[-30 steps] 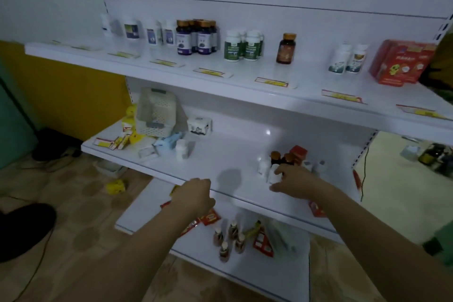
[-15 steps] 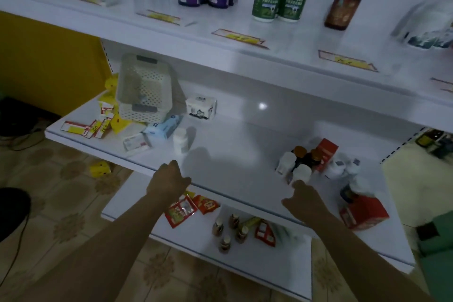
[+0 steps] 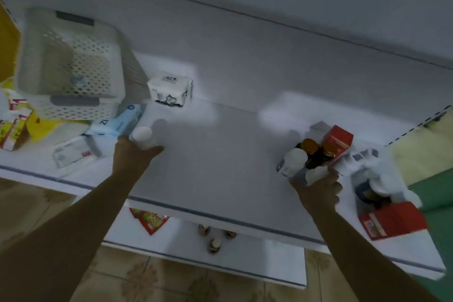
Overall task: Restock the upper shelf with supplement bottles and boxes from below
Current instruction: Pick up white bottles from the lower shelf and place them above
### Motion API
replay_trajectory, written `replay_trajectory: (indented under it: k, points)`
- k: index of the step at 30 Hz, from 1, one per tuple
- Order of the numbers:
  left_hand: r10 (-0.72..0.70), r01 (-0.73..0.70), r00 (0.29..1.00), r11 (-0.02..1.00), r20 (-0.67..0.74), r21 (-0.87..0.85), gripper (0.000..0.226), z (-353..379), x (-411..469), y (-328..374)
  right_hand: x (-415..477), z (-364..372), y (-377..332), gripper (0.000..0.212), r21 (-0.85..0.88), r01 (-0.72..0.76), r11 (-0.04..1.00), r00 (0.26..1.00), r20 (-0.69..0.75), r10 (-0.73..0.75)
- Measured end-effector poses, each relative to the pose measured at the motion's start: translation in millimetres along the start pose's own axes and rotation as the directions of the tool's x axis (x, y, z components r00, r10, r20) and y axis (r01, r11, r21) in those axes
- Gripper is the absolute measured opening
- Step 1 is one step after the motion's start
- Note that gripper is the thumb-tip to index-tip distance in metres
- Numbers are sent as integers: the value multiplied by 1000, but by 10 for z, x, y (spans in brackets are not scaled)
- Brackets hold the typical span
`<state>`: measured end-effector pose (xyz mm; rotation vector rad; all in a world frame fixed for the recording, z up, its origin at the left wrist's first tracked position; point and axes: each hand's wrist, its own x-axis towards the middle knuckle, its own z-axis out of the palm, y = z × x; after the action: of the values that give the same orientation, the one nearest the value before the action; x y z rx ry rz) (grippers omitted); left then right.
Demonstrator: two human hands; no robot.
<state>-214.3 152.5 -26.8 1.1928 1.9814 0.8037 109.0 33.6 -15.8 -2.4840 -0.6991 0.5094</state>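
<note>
Both bottles are on the middle shelf (image 3: 220, 167). The left hand (image 3: 132, 154) has its fingers clamped round a small white bottle (image 3: 142, 135), just right of a blue box (image 3: 117, 122) and near the basket (image 3: 71, 64). Over on the right, the right hand (image 3: 316, 190) has its fingers curled round a white-capped bottle (image 3: 315, 174), which sits at the near edge of a cluster with brown bottles (image 3: 310, 146) and a red box (image 3: 338, 141).

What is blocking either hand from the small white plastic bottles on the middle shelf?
Nothing visible. The left hand grips the white plastic bottle beside the light blue box; the right hand grips a second white bottle in front of the dark amber bottles.
</note>
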Motion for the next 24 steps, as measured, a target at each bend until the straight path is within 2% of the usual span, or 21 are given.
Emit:
replay_trajectory:
  k: [3, 6, 9, 12, 15, 18, 21, 24]
  points:
    - [68, -68, 998, 997, 2, -47, 76, 108, 95, 37, 159, 109, 29, 82, 198, 64, 978, 997, -52, -54]
    - [102, -91, 993, 984, 65, -152, 71, 192, 106, 70, 137, 132, 30, 61, 324, 50, 945, 999, -18, -47]
    - [37, 86, 956, 914, 292, -396, 70, 215, 21, 54, -54, 107, 78, 61, 337, 22, 941, 996, 69, -48]
    - [74, 265, 836, 813, 544, -518, 60, 167, -168, 107, -289, 27, 37, 47, 347, 64, 936, 969, 204, -142]
    - [126, 376, 759, 716, 638, -588, 35, 4, -434, 344, -531, -168, -197, 43, 485, 120, 866, 912, 290, -289]
    - [188, 462, 680, 640, 708, -614, 30, -217, -685, 598, -773, -421, -497, 50, 624, 76, 778, 825, 398, -401]
    - [226, 463, 623, 665, 749, -586, 17, -476, -1004, 860, -988, -657, -786, 49, 701, -14, 713, 775, 459, -435]
    - [256, 385, 596, 741, 761, -551, 23, -721, -1293, 1057, -1217, -846, -1034, 35, 779, -107, 618, 706, 497, -505]
